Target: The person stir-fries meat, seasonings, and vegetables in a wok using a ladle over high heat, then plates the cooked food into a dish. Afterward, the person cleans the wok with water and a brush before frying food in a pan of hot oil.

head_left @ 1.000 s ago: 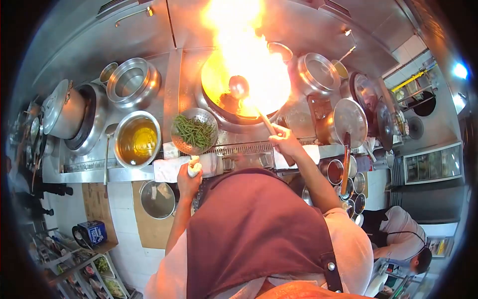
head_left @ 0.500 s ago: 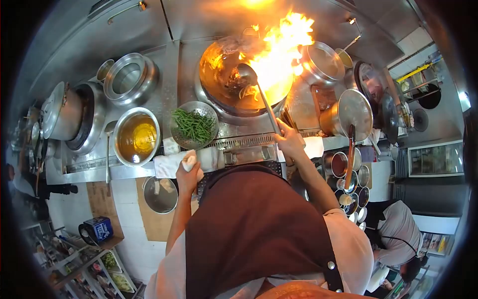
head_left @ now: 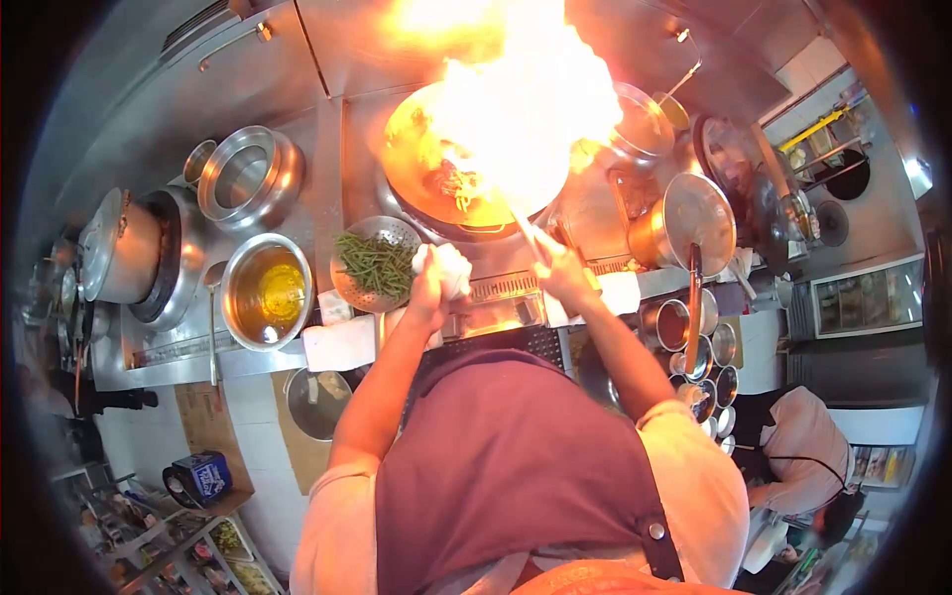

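Large flames (head_left: 526, 109) rise over the wok (head_left: 407, 164) and hide its right part. Some food (head_left: 459, 185) shows at the wok's lower left. My right hand (head_left: 562, 273) is closed round a handle (head_left: 526, 230) that reaches up into the fire; its far end is hidden by the glare. My left hand (head_left: 428, 290) grips a white cloth (head_left: 451, 270) just below the wok, beside the perforated bowl (head_left: 404, 231) of green beans (head_left: 375, 264).
A bowl of yellow oil (head_left: 268, 293) and a ladle (head_left: 213, 322) lie left. Nested metal pots (head_left: 243, 178) stand behind. On the right are a lidded pan (head_left: 699, 226) and sauce containers (head_left: 670, 325). A co-worker (head_left: 808, 446) bends at lower right.
My left hand has moved up and right with the cloth, toward the wok. The flames shrank, then flared large again. The ladle head, visible earlier, is now lost in the glare.
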`<action>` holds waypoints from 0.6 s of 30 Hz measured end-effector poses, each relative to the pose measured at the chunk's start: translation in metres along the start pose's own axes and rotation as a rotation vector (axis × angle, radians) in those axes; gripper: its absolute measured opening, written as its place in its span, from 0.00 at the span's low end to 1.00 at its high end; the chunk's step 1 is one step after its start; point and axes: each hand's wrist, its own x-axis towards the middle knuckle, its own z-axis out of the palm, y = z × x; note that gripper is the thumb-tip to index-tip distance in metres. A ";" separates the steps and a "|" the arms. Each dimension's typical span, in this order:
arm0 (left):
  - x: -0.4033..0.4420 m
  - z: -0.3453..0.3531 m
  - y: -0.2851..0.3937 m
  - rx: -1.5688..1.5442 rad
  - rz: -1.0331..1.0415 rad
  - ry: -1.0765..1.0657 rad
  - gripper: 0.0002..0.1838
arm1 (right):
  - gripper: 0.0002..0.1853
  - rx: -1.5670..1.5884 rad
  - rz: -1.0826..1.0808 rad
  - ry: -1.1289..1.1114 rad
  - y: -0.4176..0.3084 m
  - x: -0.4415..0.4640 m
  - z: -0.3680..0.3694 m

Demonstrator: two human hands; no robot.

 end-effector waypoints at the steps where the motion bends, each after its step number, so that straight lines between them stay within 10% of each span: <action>1: 0.016 0.015 -0.001 -0.009 -0.019 0.061 0.33 | 0.37 0.122 -0.209 0.079 0.028 -0.008 0.021; 2: 0.033 0.026 0.000 -0.017 -0.038 0.120 0.35 | 0.37 0.245 -0.419 0.157 0.057 -0.007 0.038; 4: 0.070 0.037 -0.004 -0.008 -0.037 0.182 0.33 | 0.36 0.432 -0.141 -0.085 0.028 -0.025 0.002; 6: 0.114 0.034 -0.023 0.028 -0.143 0.297 0.22 | 0.38 -0.257 -0.099 0.061 0.020 -0.019 -0.014; 8: 0.137 0.020 -0.043 0.007 -0.111 0.347 0.11 | 0.39 -0.188 -0.188 0.171 0.019 -0.027 -0.027; 18: 0.003 0.008 -0.096 0.032 0.118 0.365 0.05 | 0.39 0.225 -0.067 -0.185 0.055 -0.181 -0.045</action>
